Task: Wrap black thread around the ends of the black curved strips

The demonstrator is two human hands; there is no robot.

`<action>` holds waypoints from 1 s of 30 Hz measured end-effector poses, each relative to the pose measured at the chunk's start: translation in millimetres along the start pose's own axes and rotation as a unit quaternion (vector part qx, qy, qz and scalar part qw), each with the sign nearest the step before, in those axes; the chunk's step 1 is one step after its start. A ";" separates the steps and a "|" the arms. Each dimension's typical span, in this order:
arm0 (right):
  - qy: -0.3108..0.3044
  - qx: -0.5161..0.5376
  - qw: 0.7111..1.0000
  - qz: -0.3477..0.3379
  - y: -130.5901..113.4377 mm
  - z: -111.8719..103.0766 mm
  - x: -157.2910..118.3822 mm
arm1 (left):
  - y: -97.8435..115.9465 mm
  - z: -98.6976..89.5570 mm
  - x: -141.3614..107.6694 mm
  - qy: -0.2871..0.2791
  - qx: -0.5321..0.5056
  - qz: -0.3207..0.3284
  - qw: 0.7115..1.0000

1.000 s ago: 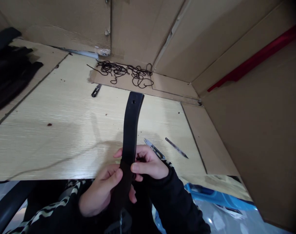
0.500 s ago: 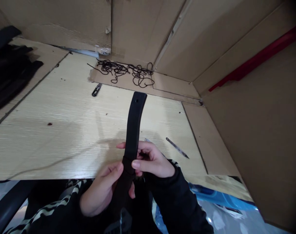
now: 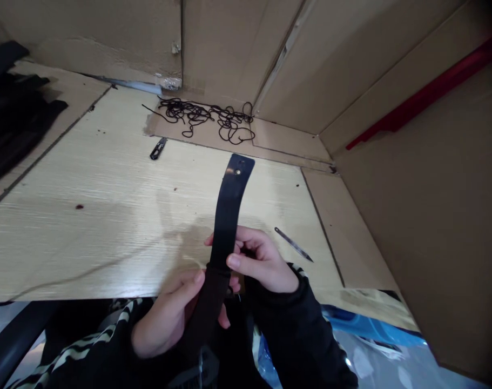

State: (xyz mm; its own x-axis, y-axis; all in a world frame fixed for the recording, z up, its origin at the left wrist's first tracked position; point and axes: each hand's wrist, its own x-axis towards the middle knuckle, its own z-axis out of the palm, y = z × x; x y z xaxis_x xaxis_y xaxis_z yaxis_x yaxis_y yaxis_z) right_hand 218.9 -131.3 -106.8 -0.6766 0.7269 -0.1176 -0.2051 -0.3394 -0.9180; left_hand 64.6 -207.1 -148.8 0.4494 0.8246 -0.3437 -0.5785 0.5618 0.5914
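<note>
A curved black strip with a small hole near its top end stands up from a dark sleeve-like cover at the table's front edge. My left hand is closed round the cover, its thumb on the near left side. My right hand pinches the strip just above the cover's edge, thumb in front and fingers behind. The lower end of the cover merges with the dark clothing and cannot be made out.
Tangled dark cord lies along the back. Small black snips rest left of the strip, and a thin pointed metal tool lies to the right. Dark strips are piled at the left. Cardboard walls rise behind and at right.
The strip's top has turned and shifted slightly right, and light now shows through its hole. My right hand has moved a little up and right. My left hand has barely moved.
</note>
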 end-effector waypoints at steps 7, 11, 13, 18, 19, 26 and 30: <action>0.000 -0.065 0.997 -0.045 0.6 -4.0 0.2 | -3.3 -3.4 0.6 0.031 0.010 0.026 0.999; -0.022 -0.015 1.000 -0.004 2.3 -3.4 -0.7 | -2.5 -6.0 -0.6 0.003 0.029 0.042 0.999; -0.011 -0.004 1.000 0.007 3.4 -3.1 -1.0 | -1.0 -7.6 -1.7 -0.005 0.045 0.039 0.998; -0.012 -0.042 0.999 0.005 4.1 -4.7 0.8 | 3.7 -2.9 -2.8 0.005 0.067 0.023 0.997; -0.012 -0.057 0.998 -0.002 3.8 -5.1 1.5 | 4.3 -0.6 -2.4 0.010 0.064 0.022 0.998; -0.022 -0.042 0.999 -0.014 0.4 -3.9 1.2 | 3.9 6.2 1.5 0.008 0.029 0.017 0.999; -0.008 0.000 1.000 0.028 2.0 -3.9 -1.4 | 2.1 2.4 -1.3 -0.003 0.038 0.018 0.999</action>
State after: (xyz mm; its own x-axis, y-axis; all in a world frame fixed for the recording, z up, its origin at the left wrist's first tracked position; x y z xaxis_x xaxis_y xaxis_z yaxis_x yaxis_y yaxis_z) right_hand 222.3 -130.7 -109.9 -0.6982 0.6971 -0.1632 -0.1667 -0.3800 -0.9099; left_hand 64.5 -207.1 -145.3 0.4336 0.8432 -0.3177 -0.5407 0.5255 0.6569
